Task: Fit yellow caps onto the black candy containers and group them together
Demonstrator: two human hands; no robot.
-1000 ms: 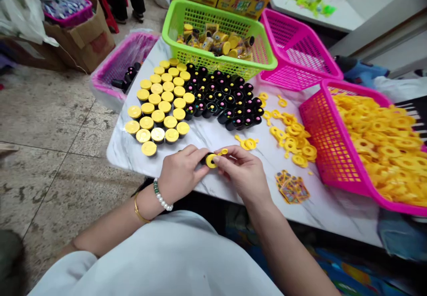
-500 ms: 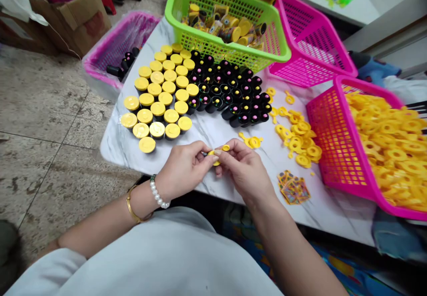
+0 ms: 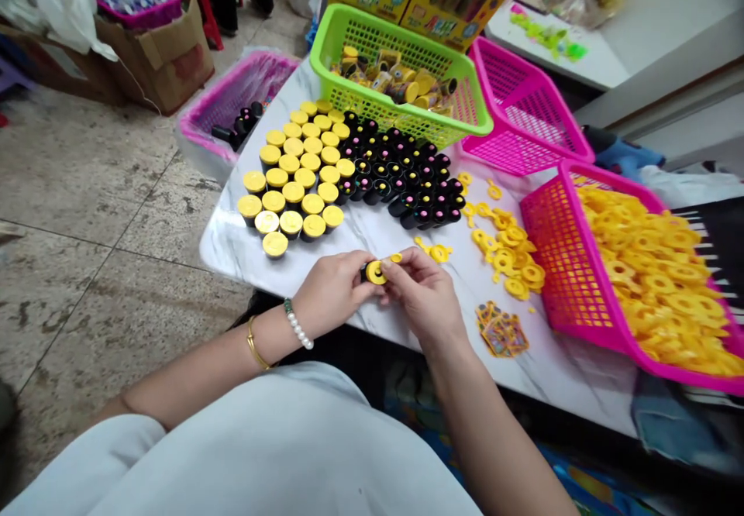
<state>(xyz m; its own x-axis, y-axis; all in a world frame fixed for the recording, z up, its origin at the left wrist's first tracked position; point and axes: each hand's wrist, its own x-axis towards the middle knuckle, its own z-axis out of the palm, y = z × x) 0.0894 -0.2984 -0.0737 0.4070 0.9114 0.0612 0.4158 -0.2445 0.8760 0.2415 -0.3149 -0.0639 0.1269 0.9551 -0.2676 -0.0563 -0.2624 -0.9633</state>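
Observation:
Near the table's front edge, my left hand (image 3: 332, 290) is closed around a small black cup (image 3: 363, 271), mostly hidden by the fingers. On the cup's mouth sits a yellow ring-shaped lid (image 3: 375, 272) with a hole in its middle and a small round flap at its side. My right hand (image 3: 427, 299) pinches this lid by the flap side. Beyond my hands stand several black cups with flat yellow caps (image 3: 291, 224) and several uncapped black cups (image 3: 401, 167) with pink and yellow bits inside. Loose yellow lids (image 3: 511, 249) lie to the right.
A pink basket (image 3: 581, 291) of yellow lids stands at the right. Behind are a green basket (image 3: 407, 117), another pink basket (image 3: 523, 148) and yellow boxes (image 3: 445, 5). Small printed cards (image 3: 501, 330) lie near the front edge. A plastic-lined pink bin (image 3: 203, 125) stands off the left side.
The yellow lid now faces up, with its hole and the black cup under it showing between my hands. The camera view has tilted up and shifted slightly.

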